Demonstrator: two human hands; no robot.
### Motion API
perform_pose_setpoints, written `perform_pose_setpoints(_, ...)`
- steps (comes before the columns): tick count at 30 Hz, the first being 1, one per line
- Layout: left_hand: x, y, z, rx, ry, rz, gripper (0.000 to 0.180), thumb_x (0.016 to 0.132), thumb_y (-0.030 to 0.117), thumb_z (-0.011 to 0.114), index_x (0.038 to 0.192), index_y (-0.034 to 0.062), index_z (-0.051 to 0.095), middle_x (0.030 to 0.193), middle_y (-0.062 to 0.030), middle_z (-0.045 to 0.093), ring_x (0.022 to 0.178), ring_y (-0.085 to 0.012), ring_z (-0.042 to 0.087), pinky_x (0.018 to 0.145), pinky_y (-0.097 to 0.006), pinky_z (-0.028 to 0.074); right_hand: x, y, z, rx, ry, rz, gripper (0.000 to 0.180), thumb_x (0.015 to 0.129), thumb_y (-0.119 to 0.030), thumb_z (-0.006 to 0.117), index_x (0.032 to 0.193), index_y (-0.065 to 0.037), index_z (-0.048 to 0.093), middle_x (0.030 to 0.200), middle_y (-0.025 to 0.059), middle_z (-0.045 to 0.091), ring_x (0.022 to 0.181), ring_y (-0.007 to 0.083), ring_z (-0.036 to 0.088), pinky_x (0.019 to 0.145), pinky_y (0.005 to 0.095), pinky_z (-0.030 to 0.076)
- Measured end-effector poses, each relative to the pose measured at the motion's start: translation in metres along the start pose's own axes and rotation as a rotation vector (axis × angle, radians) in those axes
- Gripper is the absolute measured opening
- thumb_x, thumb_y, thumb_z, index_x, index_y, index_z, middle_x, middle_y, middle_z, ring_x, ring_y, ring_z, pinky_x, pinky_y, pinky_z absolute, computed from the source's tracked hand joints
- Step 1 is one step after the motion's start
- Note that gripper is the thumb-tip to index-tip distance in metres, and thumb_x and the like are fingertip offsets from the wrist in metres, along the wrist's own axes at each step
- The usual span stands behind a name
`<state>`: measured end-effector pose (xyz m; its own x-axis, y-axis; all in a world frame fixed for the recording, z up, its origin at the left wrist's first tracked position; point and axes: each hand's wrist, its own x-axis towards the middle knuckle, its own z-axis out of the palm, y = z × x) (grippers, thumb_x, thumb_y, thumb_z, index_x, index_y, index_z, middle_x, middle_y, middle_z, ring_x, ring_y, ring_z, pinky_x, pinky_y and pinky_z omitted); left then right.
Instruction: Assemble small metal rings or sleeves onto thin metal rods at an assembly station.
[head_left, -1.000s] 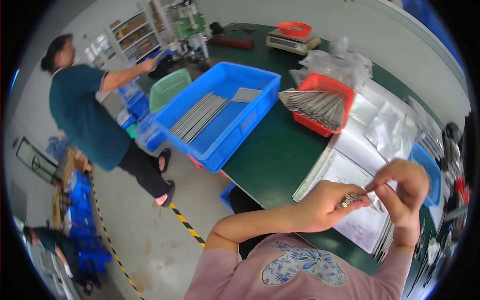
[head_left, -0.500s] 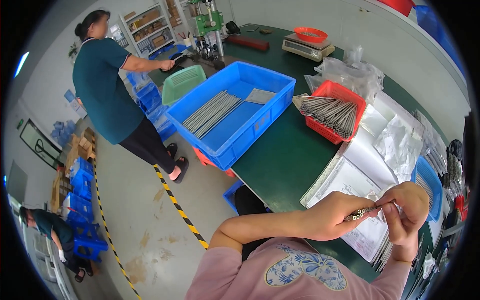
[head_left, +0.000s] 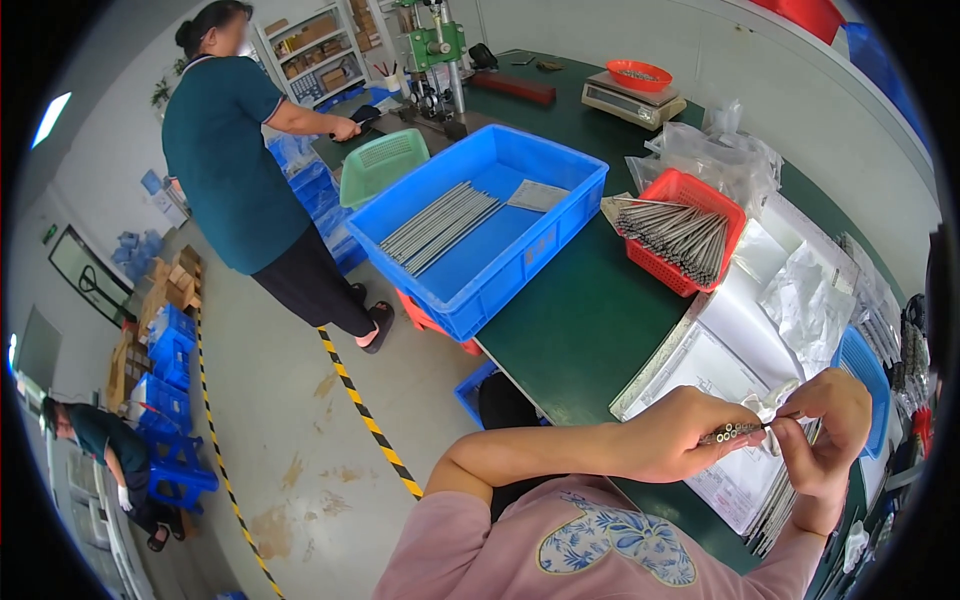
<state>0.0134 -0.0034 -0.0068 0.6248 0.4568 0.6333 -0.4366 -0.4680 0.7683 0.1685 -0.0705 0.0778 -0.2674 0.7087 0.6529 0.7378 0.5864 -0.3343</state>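
My left hand [head_left: 665, 432] is closed around a small bundle of thin metal tubes [head_left: 728, 434], whose round hollow ends poke out toward me. Close against it, my right hand [head_left: 825, 425] pinches with thumb and fingers at the far side of the bundle; the fingers hide most of what they grip. Crumpled white material [head_left: 772, 400] shows just behind the fingertips. Both hands are above an open binder with printed drawing sheets [head_left: 700, 365]. More long thin rods [head_left: 770, 515] lie beneath my right wrist.
A red basket [head_left: 741, 232] full of metal rods sits past the binder, by clear plastic bags [head_left: 700, 150]. A blue bin [head_left: 520, 270] holds long rods, beside a green basket [head_left: 372, 180]. At the right is a blue basket [head_left: 868, 375]. A co-worker [head_left: 225, 160] stands at the far left.
The whole view has shifted slightly, so the table things sit further right. My hands keep nearly the same hold on the bundle. The co-worker's hand has moved a little at the table.
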Motion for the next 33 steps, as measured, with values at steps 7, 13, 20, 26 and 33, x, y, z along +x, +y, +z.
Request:
perform_pose_setpoints(7, 0.001, 0.000, -0.002, -0.022, -0.012, -0.067, 0.016, 0.085, 0.014, 0.056, 0.090, -0.0009, 0.060, 0.061, -0.0165, 0.054, 0.043, -0.0187, 0.046, 0.045, -0.030, 0.037, -0.002, 0.000, 0.012, 0.223, 0.095, 0.135, 0.011, 0.066, -0.011, 0.067, 0.069, -0.004, 0.059, 0.064, 0.0055, 0.063, 0.058, 0.0188, 0.058, 0.053, 0.0266, 0.040)
perform_pose_setpoints(13, 0.002, -0.001, -0.004, -0.029, -0.024, -0.076, 0.017, 0.085, 0.014, 0.055, 0.091, -0.0008, 0.060, 0.061, -0.0163, 0.054, 0.044, -0.0196, 0.046, 0.045, -0.031, 0.037, 0.000, 0.006, 0.005, 0.217, -0.002, 0.110, 0.008, 0.070, -0.008, 0.065, 0.069, -0.004, 0.058, 0.065, 0.0065, 0.063, 0.059, 0.0172, 0.058, 0.054, 0.0244, 0.041)
perform_pose_setpoints(20, 0.003, 0.008, -0.012, 0.029, -0.128, -0.177, 0.018, 0.085, 0.013, 0.057, 0.097, 0.0016, 0.062, 0.080, -0.0131, 0.064, 0.058, -0.0193, 0.059, 0.053, -0.029, 0.042, 0.002, 0.003, 0.008, 0.268, 0.007, 0.071, 0.007, 0.071, -0.007, 0.063, 0.073, -0.003, 0.057, 0.065, 0.0067, 0.063, 0.059, 0.0173, 0.059, 0.055, 0.0240, 0.042)
perform_pose_setpoints(26, 0.001, 0.002, -0.003, -0.052, -0.016, -0.092, 0.017, 0.085, 0.014, 0.055, 0.092, -0.0009, 0.059, 0.064, -0.0154, 0.056, 0.048, -0.0221, 0.048, 0.050, -0.031, 0.039, -0.002, 0.005, 0.009, 0.311, 0.027, 0.162, 0.006, 0.072, -0.004, 0.060, 0.075, -0.002, 0.056, 0.067, 0.0079, 0.062, 0.059, 0.0183, 0.059, 0.055, 0.0255, 0.042)
perform_pose_setpoints(33, 0.006, 0.004, -0.010, 0.029, -0.048, -0.128, 0.017, 0.083, 0.006, 0.056, 0.098, 0.0002, 0.062, 0.087, -0.0113, 0.065, 0.078, -0.0153, 0.063, 0.066, -0.026, 0.048, 0.010, 0.001, 0.004, 0.368, 0.219, 0.106, 0.004, 0.076, 0.002, 0.058, 0.079, 0.002, 0.055, 0.068, 0.0113, 0.061, 0.061, 0.0184, 0.060, 0.054, 0.0261, 0.046)
